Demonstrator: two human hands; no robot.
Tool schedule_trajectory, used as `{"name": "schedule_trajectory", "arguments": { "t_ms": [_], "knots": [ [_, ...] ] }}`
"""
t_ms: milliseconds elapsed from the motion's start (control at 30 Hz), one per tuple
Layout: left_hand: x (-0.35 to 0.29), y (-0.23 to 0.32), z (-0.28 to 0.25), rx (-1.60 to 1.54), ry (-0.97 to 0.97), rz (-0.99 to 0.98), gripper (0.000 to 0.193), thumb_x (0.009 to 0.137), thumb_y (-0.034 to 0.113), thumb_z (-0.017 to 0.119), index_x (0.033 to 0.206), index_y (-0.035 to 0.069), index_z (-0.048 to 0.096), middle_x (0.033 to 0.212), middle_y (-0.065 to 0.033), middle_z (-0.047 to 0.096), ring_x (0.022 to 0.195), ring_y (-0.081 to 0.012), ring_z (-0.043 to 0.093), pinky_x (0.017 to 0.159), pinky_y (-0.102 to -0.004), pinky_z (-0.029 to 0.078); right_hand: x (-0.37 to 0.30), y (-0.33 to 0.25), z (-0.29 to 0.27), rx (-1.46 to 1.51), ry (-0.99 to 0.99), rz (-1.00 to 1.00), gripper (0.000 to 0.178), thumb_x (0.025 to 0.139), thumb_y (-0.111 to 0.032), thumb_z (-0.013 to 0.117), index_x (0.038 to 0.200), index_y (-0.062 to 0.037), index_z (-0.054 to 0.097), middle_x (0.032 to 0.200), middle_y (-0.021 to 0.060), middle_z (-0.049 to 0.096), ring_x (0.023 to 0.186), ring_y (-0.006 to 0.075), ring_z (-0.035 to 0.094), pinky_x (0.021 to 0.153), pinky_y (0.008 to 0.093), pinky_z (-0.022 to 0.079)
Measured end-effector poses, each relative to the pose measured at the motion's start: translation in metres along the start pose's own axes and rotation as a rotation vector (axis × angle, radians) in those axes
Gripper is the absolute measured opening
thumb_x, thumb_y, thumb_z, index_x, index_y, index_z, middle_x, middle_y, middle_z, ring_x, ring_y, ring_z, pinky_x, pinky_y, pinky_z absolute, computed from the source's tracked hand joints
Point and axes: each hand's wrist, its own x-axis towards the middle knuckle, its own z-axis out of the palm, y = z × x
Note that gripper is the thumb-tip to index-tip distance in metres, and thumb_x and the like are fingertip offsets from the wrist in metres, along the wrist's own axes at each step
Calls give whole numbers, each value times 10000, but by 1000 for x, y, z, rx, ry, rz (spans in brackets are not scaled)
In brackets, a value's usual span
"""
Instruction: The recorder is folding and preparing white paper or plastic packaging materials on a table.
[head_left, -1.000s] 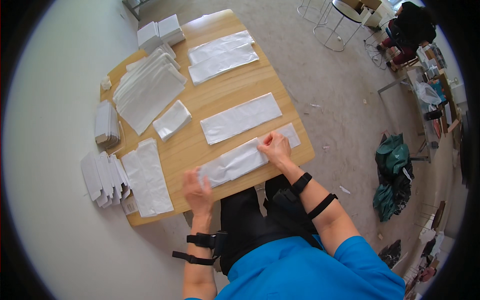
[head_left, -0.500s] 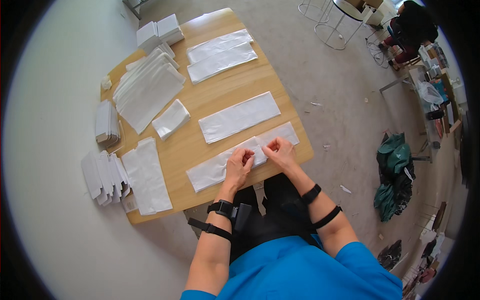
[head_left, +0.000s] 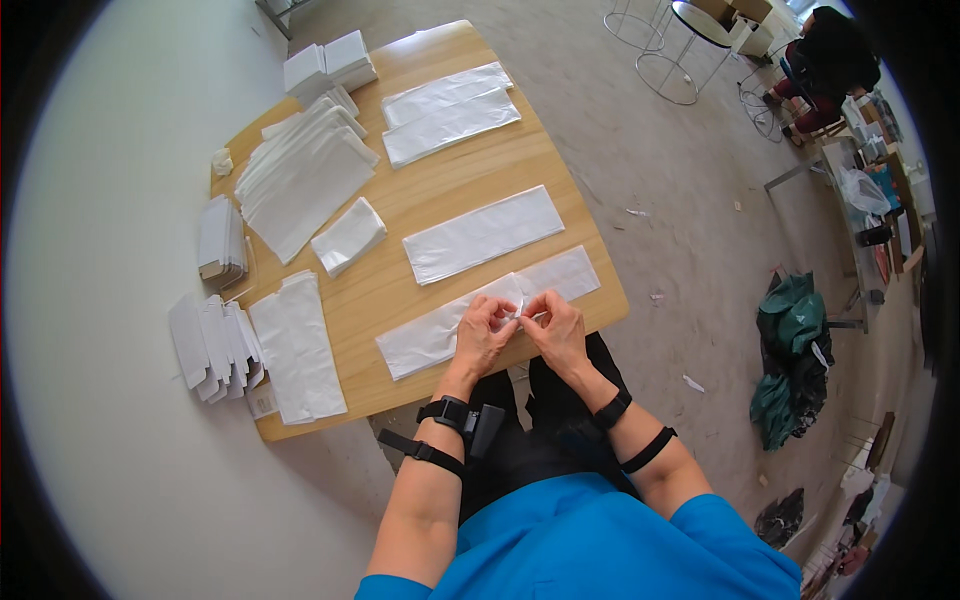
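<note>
Close to the table's near edge lies a long white folded sheet [head_left: 420, 340], thin and slightly creased; a second white length [head_left: 566, 274] reaches out to the right of my hands. My left hand [head_left: 484, 330] is closed in a pinch at the middle of this strip. Right against it, my right hand [head_left: 556, 326] pinches too, thumb and forefinger meeting the left fingertips. A small fold of the white sheet rises between the fingertips. Just beyond lies another folded white sheet [head_left: 484, 234], flat and untouched.
On the wooden table [head_left: 455, 180] lie a fanned white stack [head_left: 310, 185], a small white bundle [head_left: 349, 236], more folded sheets [head_left: 450, 112] and flat white sheets [head_left: 298, 350]. White boxes [head_left: 330, 65] stand at the back left. A person [head_left: 835, 60] sits far right; green-black bags [head_left: 790, 350] lie on the floor.
My right hand has moved left and down, bringing its fingertips up to those of my left hand. The view has shifted slightly.
</note>
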Motion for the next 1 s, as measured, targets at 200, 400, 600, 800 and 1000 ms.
{"name": "schedule_trajectory", "arguments": {
  "t_ms": [200, 400, 600, 800, 1000],
  "knots": [
    [-1, -5, 0, -112, 10, -33, 97, 845, 89, 683, 914, 22, 670, 827, -1, 533, 682, -85, 500, 629, -220, 444, -5, 4, 4, 32, 62, 49, 163, 768, -108, 711, 847, -33, 589, 733, 68, 658, 594, 176, 607, 575, 314, 485],
    [0, -7, 0, -114, 13, -26, 91, 867, 94, 671, 916, 18, 681, 844, 2, 562, 682, -68, 520, 616, -208, 440, -11, -2, 9, -63, 126, 19, 185, 775, -194, 703, 829, -30, 638, 722, 83, 652, 625, 225, 624, 610, 353, 493],
    [0, -5, -1, -112, 18, -44, 102, 857, 107, 682, 897, 13, 689, 840, -2, 569, 672, -70, 522, 608, -212, 442, -9, 7, 18, -43, 115, 109, 191, 782, -206, 694, 743, -23, 655, 689, 106, 643, 656, 246, 640, 623, 362, 497],
    [-1, -3, -2, -115, 31, -54, 104, 847, 107, 686, 889, 12, 693, 818, -10, 572, 669, -74, 525, 602, -217, 443, -9, 0, 17, -15, 134, 79, 173, 785, -186, 682, 755, -18, 656, 684, 109, 639, 634, 244, 635, 608, 361, 495],
    [0, -2, -3, -82, 27, -42, 119, 840, 121, 690, 874, 8, 686, 809, -24, 574, 663, -88, 529, 604, -229, 445, -8, 11, 22, -48, 122, 102, 164, 778, -181, 680, 757, -21, 649, 658, 101, 624, 617, 250, 626, 599, 363, 494]
  ]
}}
